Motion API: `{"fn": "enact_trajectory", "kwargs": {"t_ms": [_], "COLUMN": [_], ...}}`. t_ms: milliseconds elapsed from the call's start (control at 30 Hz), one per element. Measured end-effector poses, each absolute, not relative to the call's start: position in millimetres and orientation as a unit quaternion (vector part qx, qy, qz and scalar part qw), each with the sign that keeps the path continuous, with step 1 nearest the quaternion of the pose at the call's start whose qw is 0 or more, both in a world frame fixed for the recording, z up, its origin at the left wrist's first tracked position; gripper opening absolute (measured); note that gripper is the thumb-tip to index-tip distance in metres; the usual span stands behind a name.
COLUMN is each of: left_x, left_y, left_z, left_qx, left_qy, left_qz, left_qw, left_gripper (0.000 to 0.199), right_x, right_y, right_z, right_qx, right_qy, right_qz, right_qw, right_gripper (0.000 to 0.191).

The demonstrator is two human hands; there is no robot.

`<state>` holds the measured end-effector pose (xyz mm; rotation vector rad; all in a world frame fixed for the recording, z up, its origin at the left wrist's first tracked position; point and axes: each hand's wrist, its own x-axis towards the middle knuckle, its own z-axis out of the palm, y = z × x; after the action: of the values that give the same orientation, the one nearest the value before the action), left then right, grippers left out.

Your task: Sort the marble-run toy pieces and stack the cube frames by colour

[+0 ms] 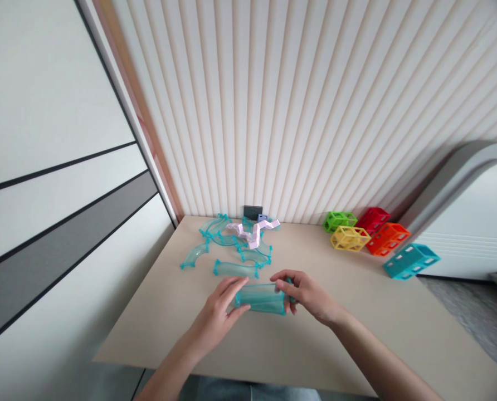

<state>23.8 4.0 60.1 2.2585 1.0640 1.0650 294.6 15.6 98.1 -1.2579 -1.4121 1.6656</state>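
Near the front of the table, a translucent teal track piece (pixel 262 299) lies lengthwise between my two hands. My left hand (pixel 222 306) grips its left end, thumb below and fingers above. At the right end, my right hand (pixel 301 292) has its thumb and fingers closed around the piece, covering part of that end. Just beyond them a straight teal track piece (pixel 235 269) rests on the table. Several curved teal pieces (pixel 195 254) are spread behind it, with pale purple zigzag pieces (pixel 254 234) on top of some.
The beige table (pixel 156 317) backs onto a ribbed wall. A black socket block (pixel 253 211) stands at the back edge. On the right are green (pixel 338 220), yellow (pixel 350 238), red (pixel 374 220), orange (pixel 387 239) and blue (pixel 410 261) open block frames.
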Motion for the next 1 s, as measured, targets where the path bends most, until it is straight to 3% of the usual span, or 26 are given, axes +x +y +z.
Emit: {"fn": "enact_trajectory", "kwargs": {"t_ms": [133, 367, 700, 1000], "left_x": [18, 15, 10, 4], "left_y": [14, 25, 24, 19], "left_z": [58, 59, 48, 30], "left_qx": [0.803, 0.823, 0.803, 0.791], "left_qy": [0.413, 0.403, 0.401, 0.399], "left_qz": [0.353, 0.281, 0.259, 0.294], "left_qw": [0.244, 0.284, 0.357, 0.358], "left_gripper": [0.047, 0.050, 0.051, 0.055], "right_x": [307, 319, 312, 313], "right_y": [1, -14, -19, -15], "right_z": [81, 48, 30, 25], "right_qx": [-0.473, -0.489, -0.505, -0.503], "right_qy": [-0.635, -0.729, -0.721, -0.710], "right_qz": [0.490, 0.313, 0.321, 0.338], "right_qw": [0.365, 0.362, 0.349, 0.360], "right_gripper": [0.061, 0.053, 0.053, 0.060]}}
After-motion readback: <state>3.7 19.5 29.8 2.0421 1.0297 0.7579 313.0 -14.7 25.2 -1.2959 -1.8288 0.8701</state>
